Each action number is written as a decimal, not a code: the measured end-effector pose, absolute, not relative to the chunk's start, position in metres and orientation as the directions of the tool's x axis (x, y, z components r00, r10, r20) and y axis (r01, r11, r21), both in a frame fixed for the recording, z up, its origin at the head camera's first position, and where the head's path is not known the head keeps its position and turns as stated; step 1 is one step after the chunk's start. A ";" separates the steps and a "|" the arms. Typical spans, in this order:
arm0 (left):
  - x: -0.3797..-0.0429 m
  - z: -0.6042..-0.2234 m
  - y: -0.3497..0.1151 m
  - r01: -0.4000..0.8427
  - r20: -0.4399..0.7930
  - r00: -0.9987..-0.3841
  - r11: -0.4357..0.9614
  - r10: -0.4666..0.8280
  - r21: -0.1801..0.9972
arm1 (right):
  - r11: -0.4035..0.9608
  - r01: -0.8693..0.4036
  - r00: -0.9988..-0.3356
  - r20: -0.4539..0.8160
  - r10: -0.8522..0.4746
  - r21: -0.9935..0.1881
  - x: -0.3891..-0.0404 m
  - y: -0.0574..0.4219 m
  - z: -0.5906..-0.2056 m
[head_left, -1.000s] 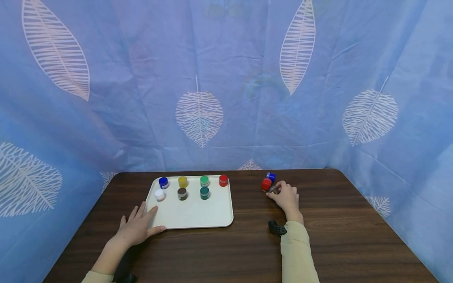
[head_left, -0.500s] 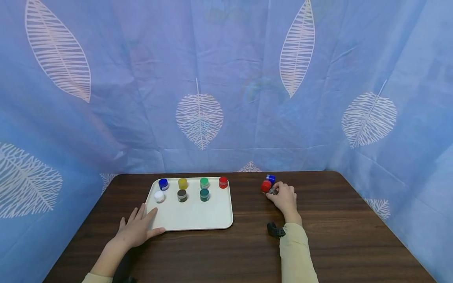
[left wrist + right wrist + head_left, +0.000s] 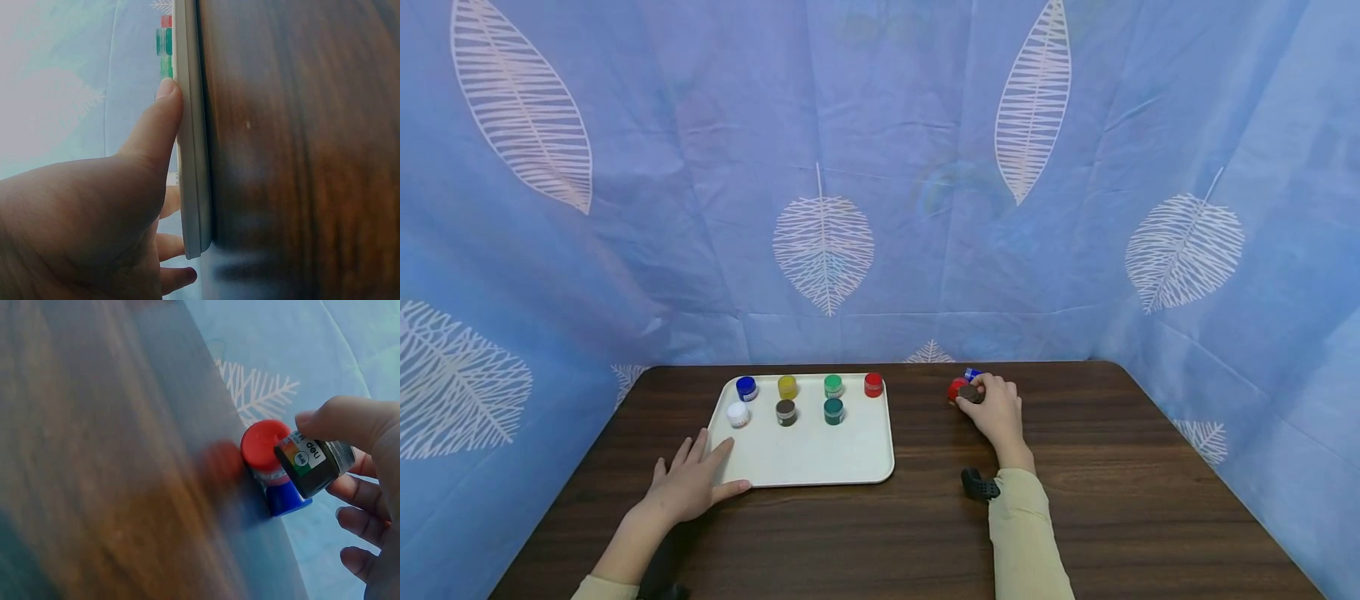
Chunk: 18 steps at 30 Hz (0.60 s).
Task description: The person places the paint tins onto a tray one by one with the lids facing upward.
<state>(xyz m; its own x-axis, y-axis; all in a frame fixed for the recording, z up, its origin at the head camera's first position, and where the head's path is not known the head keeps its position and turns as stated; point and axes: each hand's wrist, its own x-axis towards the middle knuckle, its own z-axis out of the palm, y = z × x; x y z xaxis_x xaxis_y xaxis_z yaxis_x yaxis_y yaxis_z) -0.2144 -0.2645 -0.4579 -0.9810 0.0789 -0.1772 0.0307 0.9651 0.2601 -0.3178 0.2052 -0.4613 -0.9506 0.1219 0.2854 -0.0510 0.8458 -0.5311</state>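
Observation:
My right hand [image 3: 1000,414] pinches a small dark brown paint jar [image 3: 312,462] between thumb and fingers; its label faces the wrist camera. Right beside it, a red-capped jar [image 3: 265,445] and a blue jar [image 3: 287,499] lie on the tabletop, partly hidden by the hand in the head view. My left hand [image 3: 685,483] rests spread at the near left corner of a white tray [image 3: 857,454], its thumb along the rim in the left wrist view. Jars stand in two rows on the tray, among them a brown jar [image 3: 786,412] and a dark green jar [image 3: 833,411].
The back row on the tray holds a blue jar [image 3: 747,387], a yellow jar [image 3: 787,386], a green jar [image 3: 833,385] and a red jar [image 3: 873,384]. A white jar [image 3: 738,413] stands at the left. Behind the dark wooden table [image 3: 1120,483] hangs a blue curtain [image 3: 910,250].
The right hand has shifted slightly left with the brown jar, which now overlaps the red-capped jar in the head view. The left hand and tray have stayed in place.

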 end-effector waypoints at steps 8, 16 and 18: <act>-0.214 -0.458 -0.265 0.031 -0.175 -0.981 0.964 0.080 0.266 | 0.858 -0.102 -0.941 0.330 0.082 -0.503 -0.318 0.192 -0.458; -0.214 -0.457 -0.264 0.028 -0.183 -0.980 0.962 0.080 0.271 | 0.870 -0.154 -0.931 0.363 0.031 -0.469 -0.321 0.175 -0.457; -0.214 -0.457 -0.264 0.026 -0.186 -0.979 0.962 0.079 0.272 | 0.873 -0.163 -0.930 0.367 0.019 -0.459 -0.321 0.170 -0.457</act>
